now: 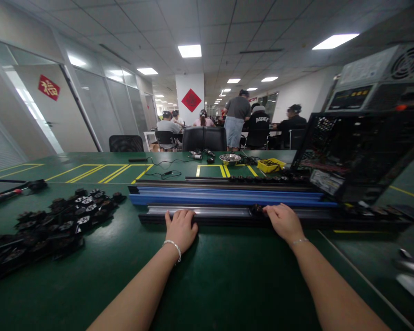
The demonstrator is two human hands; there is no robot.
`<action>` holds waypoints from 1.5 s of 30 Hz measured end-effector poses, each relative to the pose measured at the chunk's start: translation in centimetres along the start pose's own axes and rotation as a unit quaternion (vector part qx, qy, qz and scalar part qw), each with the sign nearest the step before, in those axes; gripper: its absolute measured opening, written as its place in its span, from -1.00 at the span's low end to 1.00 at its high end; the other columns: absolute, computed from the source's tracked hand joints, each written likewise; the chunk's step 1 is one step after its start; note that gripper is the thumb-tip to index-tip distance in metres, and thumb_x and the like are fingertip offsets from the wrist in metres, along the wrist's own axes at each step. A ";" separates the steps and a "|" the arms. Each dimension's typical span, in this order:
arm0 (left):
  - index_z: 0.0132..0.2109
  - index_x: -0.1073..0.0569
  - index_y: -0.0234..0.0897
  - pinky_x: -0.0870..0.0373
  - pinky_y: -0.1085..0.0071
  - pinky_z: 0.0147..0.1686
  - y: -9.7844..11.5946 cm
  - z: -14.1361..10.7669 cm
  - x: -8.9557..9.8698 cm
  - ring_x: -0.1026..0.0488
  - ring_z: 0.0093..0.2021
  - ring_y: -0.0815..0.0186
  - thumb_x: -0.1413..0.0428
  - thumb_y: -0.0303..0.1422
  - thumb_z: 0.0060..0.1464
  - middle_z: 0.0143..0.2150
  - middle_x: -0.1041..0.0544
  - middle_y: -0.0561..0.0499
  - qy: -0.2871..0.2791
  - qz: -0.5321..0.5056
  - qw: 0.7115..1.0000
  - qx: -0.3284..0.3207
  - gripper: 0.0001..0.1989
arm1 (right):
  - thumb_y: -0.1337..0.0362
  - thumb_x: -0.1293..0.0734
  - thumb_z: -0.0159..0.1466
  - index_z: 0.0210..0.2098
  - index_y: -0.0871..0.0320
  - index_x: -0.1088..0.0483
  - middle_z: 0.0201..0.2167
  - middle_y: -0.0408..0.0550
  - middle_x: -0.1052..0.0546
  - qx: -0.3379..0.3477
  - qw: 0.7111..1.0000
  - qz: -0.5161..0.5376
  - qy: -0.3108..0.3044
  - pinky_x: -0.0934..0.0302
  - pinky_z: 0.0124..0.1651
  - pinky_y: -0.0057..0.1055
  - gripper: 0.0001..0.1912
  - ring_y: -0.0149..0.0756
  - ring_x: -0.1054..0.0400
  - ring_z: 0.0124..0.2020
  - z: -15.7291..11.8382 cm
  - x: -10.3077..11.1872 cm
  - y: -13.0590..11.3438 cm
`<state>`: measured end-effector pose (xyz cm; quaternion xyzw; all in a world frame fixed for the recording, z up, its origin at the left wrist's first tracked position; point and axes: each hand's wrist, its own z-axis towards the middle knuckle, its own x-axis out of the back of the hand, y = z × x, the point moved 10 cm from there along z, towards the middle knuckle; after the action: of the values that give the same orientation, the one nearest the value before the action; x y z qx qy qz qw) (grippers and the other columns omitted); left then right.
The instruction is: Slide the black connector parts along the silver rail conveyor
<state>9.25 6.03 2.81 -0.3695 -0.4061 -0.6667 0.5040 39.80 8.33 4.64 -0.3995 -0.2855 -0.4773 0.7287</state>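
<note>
Left hand [182,226], loosely open on the dark rail [224,221] beside the blue rail [227,198], which could slip under light pressure; right hand [285,223], curled at a small black part [256,209] along the channel, grip unclear, which could jam if skewed.

Glossy green tabletop [227,285]; shiny metal bowl [230,158]; smooth blue rails [210,198].

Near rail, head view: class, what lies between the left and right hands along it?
In the head view, a shiny stretch of the near rail separates the left hand and right hand; a small black part sits by the right fingertips.
</note>
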 end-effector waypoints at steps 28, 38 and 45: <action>-0.08 -0.34 -0.11 0.28 -0.10 0.15 -0.1 0.0 -0.2 -0.24 0.04 0.20 0.06 -0.31 0.02 -0.06 -0.43 -0.01 -0.003 0.006 1.000 0.000 -0.72 | 0.14 -0.02 0.27 -0.37 0.04 -0.47 -0.28 -0.15 -0.55 0.049 0.996 0.016 -0.078 0.06 0.12 -0.14 -0.58 -0.31 -0.37 -0.20 0.2 -1.7 -3.5; -0.07 -0.34 -0.10 0.29 -0.07 0.16 -0.1 0.0 -0.1 -0.24 0.05 0.20 0.06 -0.32 0.02 -0.04 -0.42 0.00 -0.011 0.007 1.000 0.007 -0.71 | 0.12 -0.02 0.27 -0.32 0.00 -0.47 -0.23 -0.16 -0.54 0.078 0.991 0.013 -0.105 0.05 0.12 -0.13 -0.59 -0.31 -0.37 -0.18 0.1 -2.4 -4.9; -0.06 -0.34 -0.11 0.30 -0.06 0.17 -0.1 0.0 -0.2 -0.23 0.06 0.20 0.06 -0.32 0.02 -0.02 -0.41 -0.02 -0.020 0.011 1.000 0.012 -0.70 | 0.12 -0.01 0.28 -0.23 -0.03 -0.45 -0.18 -0.15 -0.52 0.093 0.989 0.007 -0.117 0.05 0.12 -0.11 -0.61 -0.31 -0.35 -0.14 -0.2 -2.5 -6.2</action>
<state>9.16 6.14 2.61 -0.3805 -0.4202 -0.6488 0.5076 33.07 7.94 4.43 -0.3857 -0.4092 -0.3933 0.7274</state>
